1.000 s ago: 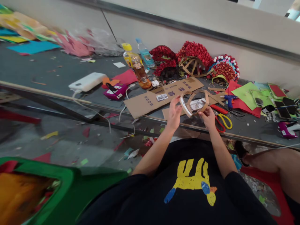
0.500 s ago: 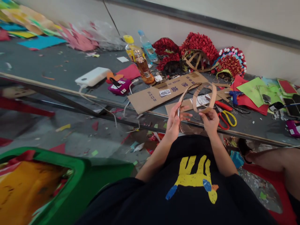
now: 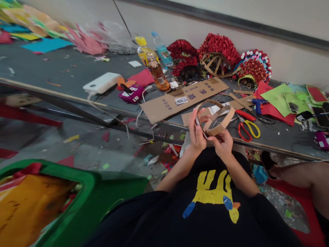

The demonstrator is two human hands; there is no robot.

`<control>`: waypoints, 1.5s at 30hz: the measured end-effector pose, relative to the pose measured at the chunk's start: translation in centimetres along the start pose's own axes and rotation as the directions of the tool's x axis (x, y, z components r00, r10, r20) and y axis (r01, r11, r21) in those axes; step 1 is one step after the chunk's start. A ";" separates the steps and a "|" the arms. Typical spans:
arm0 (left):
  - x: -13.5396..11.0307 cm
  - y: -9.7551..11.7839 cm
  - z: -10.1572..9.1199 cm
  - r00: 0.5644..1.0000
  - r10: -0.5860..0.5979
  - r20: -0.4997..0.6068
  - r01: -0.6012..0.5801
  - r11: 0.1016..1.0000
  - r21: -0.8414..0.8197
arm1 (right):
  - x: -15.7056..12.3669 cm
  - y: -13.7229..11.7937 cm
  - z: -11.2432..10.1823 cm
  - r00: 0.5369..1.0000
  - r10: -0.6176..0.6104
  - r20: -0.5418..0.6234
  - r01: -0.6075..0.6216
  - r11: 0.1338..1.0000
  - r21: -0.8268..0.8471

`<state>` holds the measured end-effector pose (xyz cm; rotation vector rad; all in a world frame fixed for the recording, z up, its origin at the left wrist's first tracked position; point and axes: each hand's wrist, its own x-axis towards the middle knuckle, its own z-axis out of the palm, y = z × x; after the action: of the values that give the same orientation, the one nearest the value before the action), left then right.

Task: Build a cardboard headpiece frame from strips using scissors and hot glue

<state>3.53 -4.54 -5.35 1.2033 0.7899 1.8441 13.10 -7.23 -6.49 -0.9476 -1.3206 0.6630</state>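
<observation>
Close to my body, over the table's front edge, my left hand (image 3: 196, 137) holds a curved cardboard strip (image 3: 203, 131) between thumb and raised fingers. My right hand (image 3: 223, 144) pinches the lower part of a looped cardboard strip (image 3: 227, 120). The two curved strips meet low down between my hands; whether they are joined there I cannot tell. Just beyond them lies a flat cardboard piece (image 3: 187, 119) with a white label. Scissors (image 3: 247, 127) with red and yellow handles rest right of my right hand.
A long printed cardboard piece (image 3: 159, 110), a drink bottle (image 3: 155, 68), a white power bank (image 3: 102, 83) and a blue glue gun (image 3: 259, 104) lie on the table. Red decorated headpieces (image 3: 218, 48) lean at the wall. A green bin (image 3: 89, 185) stands left; someone's leg (image 3: 295, 170) is at right.
My hands have come closer together, bringing the two curved cardboard strips into contact at their lower ends. The right hand has moved left and slightly down, tilting its loop.
</observation>
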 end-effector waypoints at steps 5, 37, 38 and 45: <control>0.1 0.4 0.1 0.996 0.056 -0.070 -0.055 0.998 0.024 | -0.6 0.4 0.0 0.997 -0.032 0.065 0.031 0.999 0.023; 0.0 -0.4 0.9 0.289 -0.881 0.375 0.897 0.113 -0.427 | -0.3 3.8 -0.7 0.831 -0.548 -0.092 0.457 0.769 -0.447; 0.0 -0.4 0.9 0.288 -0.887 0.361 0.894 0.113 -0.435 | -0.3 3.6 -0.7 0.843 -0.533 -0.073 0.445 0.767 -0.462; 0.3 -0.1 0.9 0.283 -0.902 0.326 0.882 0.111 -0.457 | 0.2 2.4 -0.7 0.853 -0.522 0.005 0.452 0.734 -0.507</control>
<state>4.36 -4.15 -5.00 0.0841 0.6490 0.8530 14.11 -6.02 -8.47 -0.9617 -1.5641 -0.1693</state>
